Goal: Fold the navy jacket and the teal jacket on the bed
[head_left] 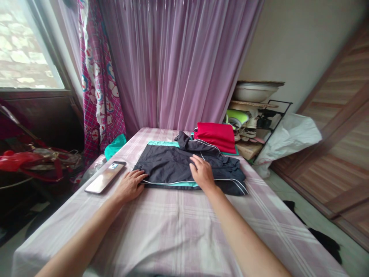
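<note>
- Flat on the table (173,227), a dark garment (164,161) lay folded, with white piping and turquoise strips showing along its far left and near edges.
- The left hand (131,186) rested palm down at the garment's near left corner, its fingertips on the fabric; the fingers lay stretched out and clamped on nothing.
- The right hand (202,173) was over the near middle of the garment, fingers spread apart and slightly bent, with no cloth pinched between them; whether every fingertip touched the fabric, I could not tell.
- Part of the garment was bunched up at its far side, just in front of a red cloth (215,135), which lay folded near the table's far right corner with some green material under it.
- A phone (105,179) lay near the left edge of the table, to the left of the left hand and apart from it, its 1 visible camera block toward the far end.
- Pale pink and white checks covered the table.
- Beyond the table hung a purple curtain (178,57), and to its left a patterned curtain (100,104).
- On the right stood a rack (284,115) with a basin (255,92) on top and shoes (249,132) lower down, beside a white bag (291,134).
</note>
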A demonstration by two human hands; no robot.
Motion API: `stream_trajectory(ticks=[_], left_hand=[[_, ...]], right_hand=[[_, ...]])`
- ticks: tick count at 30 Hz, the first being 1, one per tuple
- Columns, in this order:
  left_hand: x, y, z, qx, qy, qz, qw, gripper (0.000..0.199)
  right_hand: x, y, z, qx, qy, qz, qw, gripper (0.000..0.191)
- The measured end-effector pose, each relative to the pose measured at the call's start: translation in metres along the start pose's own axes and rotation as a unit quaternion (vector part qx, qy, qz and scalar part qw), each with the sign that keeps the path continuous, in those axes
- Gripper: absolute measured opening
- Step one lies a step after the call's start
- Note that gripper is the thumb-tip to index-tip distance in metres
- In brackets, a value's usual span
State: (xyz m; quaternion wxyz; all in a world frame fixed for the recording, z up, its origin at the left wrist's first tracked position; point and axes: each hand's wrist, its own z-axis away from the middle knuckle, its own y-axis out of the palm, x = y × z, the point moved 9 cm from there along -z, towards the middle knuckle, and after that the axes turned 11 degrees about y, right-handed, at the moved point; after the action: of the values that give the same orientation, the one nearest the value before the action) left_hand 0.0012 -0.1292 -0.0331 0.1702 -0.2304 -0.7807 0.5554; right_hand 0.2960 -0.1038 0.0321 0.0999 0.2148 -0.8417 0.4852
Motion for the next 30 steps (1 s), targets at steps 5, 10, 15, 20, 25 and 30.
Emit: stream_trajectory(ticks=[5, 10, 15, 20, 25, 30], left_hand=[[0.004, 0.012, 0.012, 0.020, -0.038, 0.009, 0.999, 0.054], [0.005, 0.013, 0.012, 0.008, -0.051, -0.002, 0.999, 0.052], [0.006, 0.015, 0.011, 0.006, -0.064, -0.006, 0.998, 0.050], [0.007, 0.014, 0.010, -0.002, -0.064, -0.010, 0.998, 0.049], [0.008, 0.017, 0.009, 0.022, -0.061, -0.007, 0.998, 0.054], [0.012, 0.014, 0.003, 0.052, -0.048, -0.016, 0.997, 0.056]], right_hand=[[0.063, 0.093, 0.002, 0.234, -0.011, 0.055, 0.971, 0.053], [0.038, 0.116, 0.022, 0.313, 0.017, 0.082, 0.946, 0.058], [-0.003, 0.086, 0.028, 0.295, 0.014, 0.124, 0.947, 0.057], [-0.056, 0.051, 0.044, 0.261, 0.032, 0.147, 0.954, 0.055], [-0.133, 0.016, 0.068, 0.219, 0.085, 0.181, 0.955, 0.054], [-0.159, -0.003, 0.085, 0.178, 0.022, 0.178, 0.968, 0.055]])
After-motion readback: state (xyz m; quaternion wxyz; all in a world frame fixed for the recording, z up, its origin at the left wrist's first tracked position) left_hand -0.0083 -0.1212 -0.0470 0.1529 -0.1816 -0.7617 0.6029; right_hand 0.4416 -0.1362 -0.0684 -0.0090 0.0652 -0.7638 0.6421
